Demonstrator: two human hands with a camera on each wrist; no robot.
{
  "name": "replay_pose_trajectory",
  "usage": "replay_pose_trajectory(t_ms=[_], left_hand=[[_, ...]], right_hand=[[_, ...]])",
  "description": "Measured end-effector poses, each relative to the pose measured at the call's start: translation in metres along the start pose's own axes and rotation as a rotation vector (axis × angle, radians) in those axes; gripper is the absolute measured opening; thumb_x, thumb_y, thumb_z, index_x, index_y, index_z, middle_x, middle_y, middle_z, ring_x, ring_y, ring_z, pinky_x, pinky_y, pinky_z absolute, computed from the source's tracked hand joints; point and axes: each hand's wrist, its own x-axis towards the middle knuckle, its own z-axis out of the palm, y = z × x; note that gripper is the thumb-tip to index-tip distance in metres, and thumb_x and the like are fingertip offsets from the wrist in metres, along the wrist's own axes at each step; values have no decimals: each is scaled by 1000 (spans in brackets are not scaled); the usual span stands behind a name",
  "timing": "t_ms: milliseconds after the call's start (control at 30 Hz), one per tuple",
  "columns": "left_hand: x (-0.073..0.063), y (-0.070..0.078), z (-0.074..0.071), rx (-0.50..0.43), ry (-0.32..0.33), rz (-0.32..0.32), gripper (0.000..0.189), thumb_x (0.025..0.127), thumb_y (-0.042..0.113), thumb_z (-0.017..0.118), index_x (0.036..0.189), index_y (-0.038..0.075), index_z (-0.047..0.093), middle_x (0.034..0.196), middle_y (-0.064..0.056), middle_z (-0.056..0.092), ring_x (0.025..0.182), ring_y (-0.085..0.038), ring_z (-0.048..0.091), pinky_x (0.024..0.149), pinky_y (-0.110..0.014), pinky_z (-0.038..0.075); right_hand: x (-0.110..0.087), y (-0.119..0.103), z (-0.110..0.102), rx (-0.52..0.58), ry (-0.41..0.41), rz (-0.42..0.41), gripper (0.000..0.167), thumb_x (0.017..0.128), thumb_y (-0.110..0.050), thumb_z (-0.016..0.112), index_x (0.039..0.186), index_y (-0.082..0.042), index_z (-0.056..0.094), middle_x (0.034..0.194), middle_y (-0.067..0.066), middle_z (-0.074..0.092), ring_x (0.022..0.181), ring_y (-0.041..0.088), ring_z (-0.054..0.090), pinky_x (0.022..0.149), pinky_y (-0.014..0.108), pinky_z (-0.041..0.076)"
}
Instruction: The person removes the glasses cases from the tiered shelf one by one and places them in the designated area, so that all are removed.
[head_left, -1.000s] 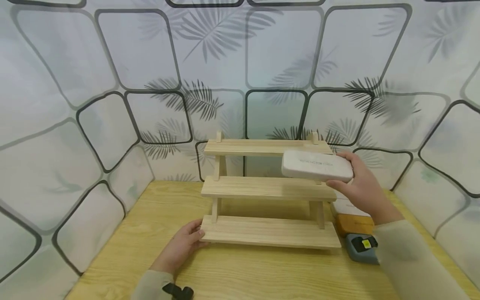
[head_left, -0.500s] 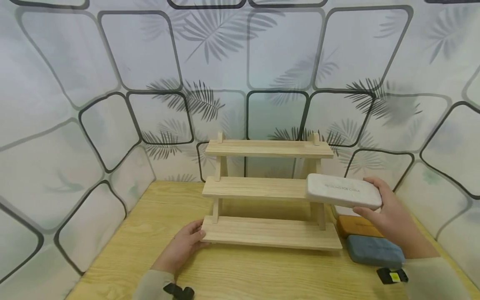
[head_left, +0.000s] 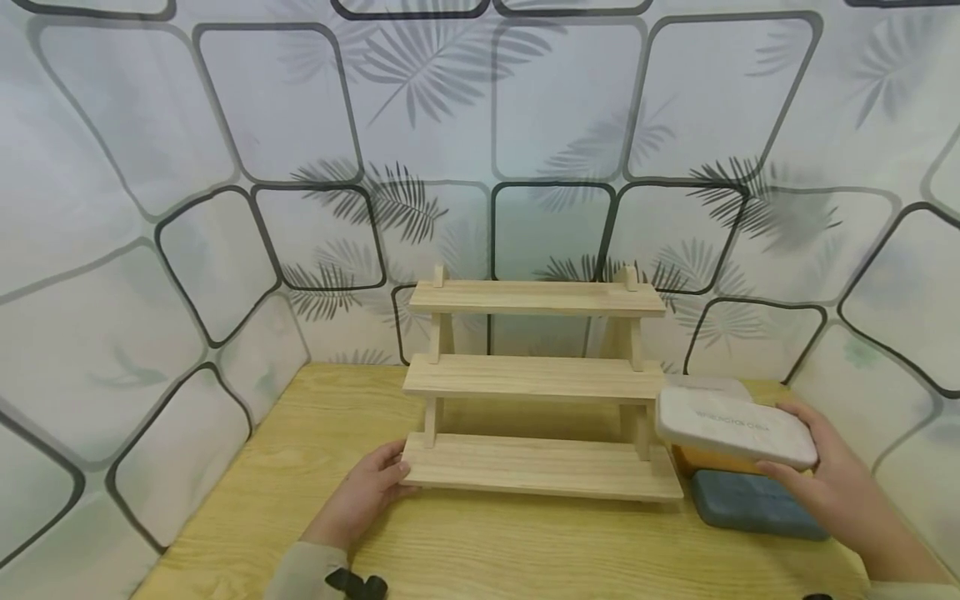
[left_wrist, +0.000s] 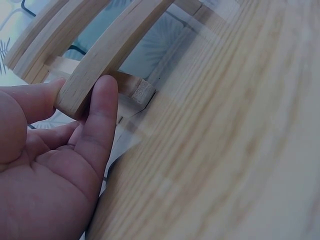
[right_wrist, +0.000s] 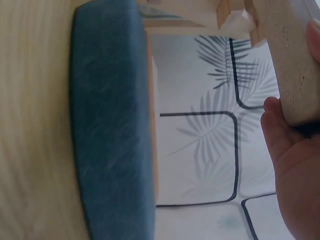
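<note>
Fingers of my right hand [head_left: 832, 483] wrap the white case [head_left: 735, 427], held at 3 o'clock of the wooden rack [head_left: 534, 379], above the blue case [head_left: 757, 503] and what looks like an orange one [head_left: 708, 460]. My left hand [head_left: 367, 492] pinches the rack's bottom shelf. Case could slip, grip being end-on. Pale wood table [head_left: 480, 550], leaf-print walls.

Head cam: high, looks forward and down at the three-tier wooden shelf [head_left: 534, 383], mid-range. Left wrist cam: very close, aimed along the table at the shelf's bottom slat [left_wrist: 107, 50], toward 1 o'clock. Right wrist cam: close, rolled sideways, blue case [right_wrist: 112, 125] at 9 o'clock; head view shares it.
</note>
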Motion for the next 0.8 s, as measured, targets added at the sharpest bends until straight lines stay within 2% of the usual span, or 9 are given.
replay_pose_trajectory(t_ms=[233, 467, 600, 700, 733, 800], left_hand=[[-1, -1, 0, -4, -17, 11, 56, 107, 11, 48, 152, -14, 24, 145, -35, 41, 122, -34, 56, 97, -40, 55], [0, -1, 0, -3, -12, 6, 56, 107, 11, 47, 152, -13, 24, 146, -35, 41, 122, -33, 56, 97, -40, 55], [1, -1, 1, -5, -12, 3, 56, 107, 11, 47, 153, -13, 24, 146, -35, 40, 122, -33, 56, 97, -40, 55], [1, -1, 1, -2, -7, 0, 56, 108, 10, 47, 153, -13, 24, 146, -36, 40, 122, -34, 56, 97, -40, 55], [1, -1, 1, -2, -7, -1, 56, 108, 10, 47, 153, -13, 24, 146, -36, 40, 122, -34, 56, 97, -40, 55], [0, -1, 1, 0, -3, -1, 56, 108, 10, 47, 153, -13, 24, 146, -36, 40, 122, -34, 56, 97, -40, 55]], right_hand=[[-22, 12, -4, 5, -42, 80, 84, 92, -13, 77, 156, 0, 24, 138, 26, 37, 101, -17, 41, 64, 10, 45], [-44, 32, -12, -70, -94, 199, 87, 94, -24, 76, 154, 5, 21, 135, 33, 38, 91, -20, 38, 58, 19, 48], [-55, 45, -16, -96, -110, 219, 86, 93, -23, 77, 152, 9, 22, 131, 32, 41, 89, -19, 38, 58, 17, 47], [-61, 54, -18, -122, -119, 221, 87, 92, -24, 78, 152, 9, 24, 134, 34, 40, 94, -20, 33, 62, 10, 40], [-63, 57, -19, -130, -128, 229, 88, 92, -25, 78, 152, 9, 23, 136, 35, 38, 99, -15, 37, 62, 10, 37], [-65, 61, -19, -145, -161, 261, 91, 94, -30, 76, 153, 9, 20, 139, 38, 34, 111, 4, 46, 76, 19, 44]])
